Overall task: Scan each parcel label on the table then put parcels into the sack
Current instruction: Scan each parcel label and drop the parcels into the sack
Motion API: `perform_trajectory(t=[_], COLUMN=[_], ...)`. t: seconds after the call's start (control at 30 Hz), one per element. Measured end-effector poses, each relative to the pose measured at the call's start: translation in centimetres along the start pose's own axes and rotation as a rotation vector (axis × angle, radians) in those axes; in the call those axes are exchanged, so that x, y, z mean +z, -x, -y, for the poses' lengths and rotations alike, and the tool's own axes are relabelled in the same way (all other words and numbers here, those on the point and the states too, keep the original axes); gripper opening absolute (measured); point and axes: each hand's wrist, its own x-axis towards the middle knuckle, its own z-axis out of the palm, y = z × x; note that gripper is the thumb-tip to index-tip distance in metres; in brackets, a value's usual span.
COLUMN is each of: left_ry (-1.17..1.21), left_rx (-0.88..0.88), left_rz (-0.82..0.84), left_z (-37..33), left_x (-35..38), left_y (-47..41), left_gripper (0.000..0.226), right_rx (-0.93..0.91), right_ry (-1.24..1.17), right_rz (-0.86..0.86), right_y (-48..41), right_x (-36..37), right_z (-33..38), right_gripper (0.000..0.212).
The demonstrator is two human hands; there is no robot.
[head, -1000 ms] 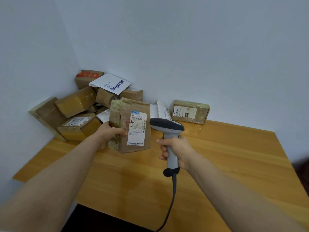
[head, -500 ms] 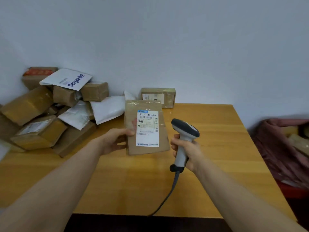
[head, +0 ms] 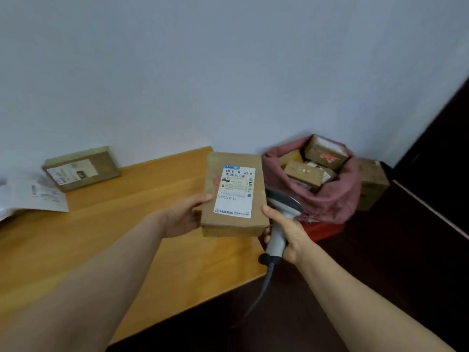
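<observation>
Left hand (head: 185,219) holds the brown parcel (head: 233,224) by its left edge, thumb over the front and fingers out of sight behind. The parcel is in the air above the table's (head: 127,237) right-hand end, tilted up so that the white label (head: 234,191) faces the camera.

Right hand (head: 286,232) is wrapped round the scanner (head: 285,203) handle. Its thumb lies at the parcel's lower right edge and seems to touch it. The scanner head sits behind that edge and points away from the label. The cable (head: 264,288) drops from the handle, below the grip.

Whether this label has been read cannot be told. Judged step: take the parcel across to the sack (head: 327,196).

- The sack stands on the floor just beyond the right hand, mouth open, with boxes (head: 324,152) piled nearly to its rim.
- If the label is unread, draw the scanner back so that its head faces the barcode squarely.
- Carry the parcel flat past the scanner head, then lower it onto the boxes. Dropped, it could slide off the pile.
- Keep the cable away from the table corner.

Far left of the grip, a flat box (head: 81,168) and a white mailer (head: 33,196) wait on the table. A carton (head: 373,184) stands behind the sack.
</observation>
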Motion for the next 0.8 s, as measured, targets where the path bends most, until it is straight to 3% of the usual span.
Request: perform_trajectory(t=[0.2,0.27,0.33,0.43,0.57,0.7,0.8], left_ry=[-0.226,-0.26,-0.28,-0.316,-0.382,-0.322,-0.446], left_rx=[-0.128,-0.149,-0.161,-0.172,-0.134,-0.1,-0.067], left_rz=[0.122,0.123,0.097,0.055,-0.054,-0.12,-0.168], left_z=[-2.7,-4.0,-5.3,-7.4,-9.7,-11.5,-13.4], left_x=[12.5,14.5,16.3,19.0,22.1,24.3,24.7], left_y=[-7.3,-10.4,-13.9,-19.9,-28.6,-35.2,-39.3], left_gripper=[0.093,0.1,0.102,0.081,0.048,0.053,0.084], right_rx=[-0.071,-0.08,-0.076,-0.075,-0.058,-0.005,0.024], right_ry=[-0.132,-0.18,-0.226,-0.226,-0.1,-0.092,-0.068], right_rz=[-0.088,-0.102,-0.117,-0.198,-0.439,-0.543,-0.554], right_y=[-3.0,-4.5,-6.3,-9.9,-15.4,-20.5,-24.7], right_x=[-11.6,-13.6,-15.3,-18.2,-23.0,-27.6,-29.6], right_z=[6.2,7.8,9.5,12.3,16.5,20.9,23.5], right_gripper=[0.076,0.082,0.07,0.033,0.026,0.024,0.037])
